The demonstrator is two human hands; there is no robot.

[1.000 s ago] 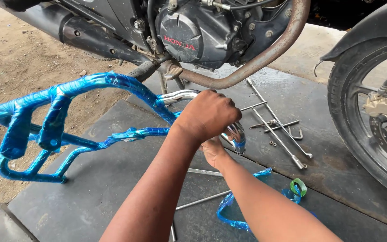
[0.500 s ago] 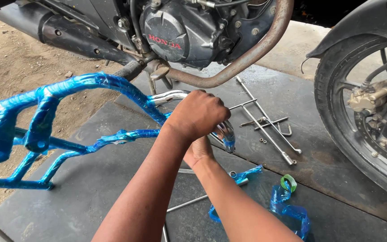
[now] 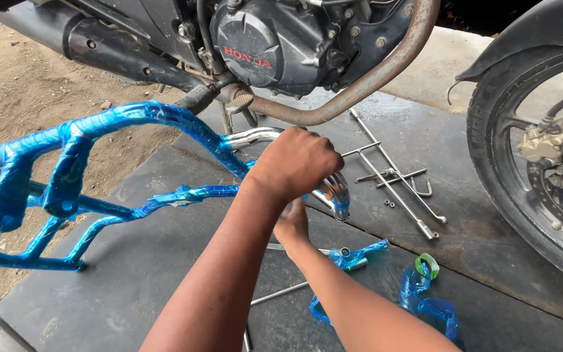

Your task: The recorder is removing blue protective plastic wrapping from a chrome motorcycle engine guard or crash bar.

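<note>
Blue-wrapped crash guard (image 3: 66, 182) is seen lying on a dark rubber mat (image 3: 151, 287) beside a motorcycle (image 3: 275, 45). Its bare shiny metal end is gripped by the left hand (image 3: 298, 163), closed tight around the tube. The right hand (image 3: 292, 218) is tucked under the left one; its grip cannot be told. Torn blue plastic wrap (image 3: 425, 303) and long metal rods (image 3: 392, 176) are scattered on the mat nearby.

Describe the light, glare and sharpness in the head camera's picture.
Head view: soft, even daylight with faint shadows only; bright glare on the bare chrome tube and the blue-wrapped guard frame; left hand and right hand sharp; front wheel cropped at the edge.
</note>
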